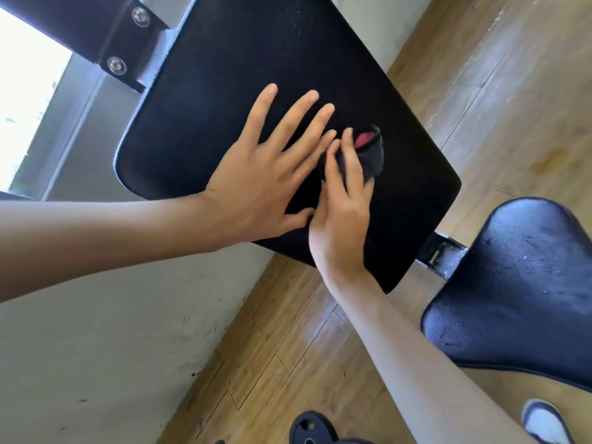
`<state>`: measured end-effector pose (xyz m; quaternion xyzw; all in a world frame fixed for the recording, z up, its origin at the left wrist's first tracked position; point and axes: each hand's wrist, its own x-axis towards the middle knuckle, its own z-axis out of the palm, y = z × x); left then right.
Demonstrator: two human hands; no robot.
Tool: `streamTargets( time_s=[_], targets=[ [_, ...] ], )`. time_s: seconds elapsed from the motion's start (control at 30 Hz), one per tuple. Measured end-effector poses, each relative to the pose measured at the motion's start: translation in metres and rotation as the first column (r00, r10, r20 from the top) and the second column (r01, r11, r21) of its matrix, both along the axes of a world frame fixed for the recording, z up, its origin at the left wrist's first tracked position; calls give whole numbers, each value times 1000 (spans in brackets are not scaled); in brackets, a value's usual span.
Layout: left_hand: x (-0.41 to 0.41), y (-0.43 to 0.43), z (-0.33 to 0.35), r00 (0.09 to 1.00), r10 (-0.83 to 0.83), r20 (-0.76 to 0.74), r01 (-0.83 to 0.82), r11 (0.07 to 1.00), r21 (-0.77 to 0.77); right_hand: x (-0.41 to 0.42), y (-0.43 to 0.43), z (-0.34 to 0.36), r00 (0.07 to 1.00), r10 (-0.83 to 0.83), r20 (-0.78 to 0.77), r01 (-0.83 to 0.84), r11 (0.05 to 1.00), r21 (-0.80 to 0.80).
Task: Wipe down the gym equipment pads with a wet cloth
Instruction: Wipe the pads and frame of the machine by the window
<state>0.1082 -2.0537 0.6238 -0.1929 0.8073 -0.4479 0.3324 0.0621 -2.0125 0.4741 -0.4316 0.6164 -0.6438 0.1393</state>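
1. Back pad [256,52]: black and tilted, fixed to a bolted bracket [128,43]. This is the surface you are working on.
2. Left hand [256,174]: your grip is open and holds nothing. The fingers are spread and laid flat on the back pad.
3. Right hand [342,213]: the fingers are nearly straight and press the cloth [373,158] against the back pad. The grip is not closed round it, as far as can be seen.
4. Cloth: dark and bunched, with a red patch showing. It lies mid-pad, toward the right edge, partly under your right fingers and just beside your left fingertips.
5. Seat pad [519,283]: lower right, apart from both hands. It is flecked with pale specks and probably not yet wiped.
6. Step in hand: most likely you are wiping the back pad. The next move calls for firm, even pressure on the cloth, overlapping strokes out to the pad's edges, then a shift to the seat pad.
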Motion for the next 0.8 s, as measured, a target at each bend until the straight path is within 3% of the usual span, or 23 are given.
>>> streamTargets(
  time_s=[0.1, 0.2, 0.27, 0.33, 0.43, 0.5, 0.6, 0.8],
  targets=[
    [0, 1, 0, 1000, -8, 17, 8, 1000, 1, -9, 10, -51, 998, -18, -68, 22, 998, 64],
    [0, 0, -1, 1000, -15, 25, 16, 1000, -8, -21, 20, -97, 998, -68, 12, 64, 973, 222],
    [-1, 1, 0, 1000, -7, 10, 7, 1000, 6, -20, 18, -91, 985, -140, 100, 103, 946, 307],
    [0, 1, 1, 1000, -1, 2, 1, 1000, 2, -14, 7, -59, 979, -178, 102, 139, 942, 305],
    [-1, 1, 1, 1000, 12, 14, -12, 1000, 4, -10, -5, -21, 990, -133, 36, 126, 978, 164],
    [-2, 0, 2, 1000, 0, 14, 0, 1000, -10, -15, -5, -26, 994, -113, -5, 113, 984, 140],
    [-2, 2, 1, 1000, -1, 13, 1, 1000, -8, -25, 12, -76, 997, -73, 2, 71, 966, 247],
    [-3, 1, 1, 1000, 3, 29, -3, 1000, -9, -37, 14, -100, 933, -77, 351, -83, 904, 419]
  ],
)
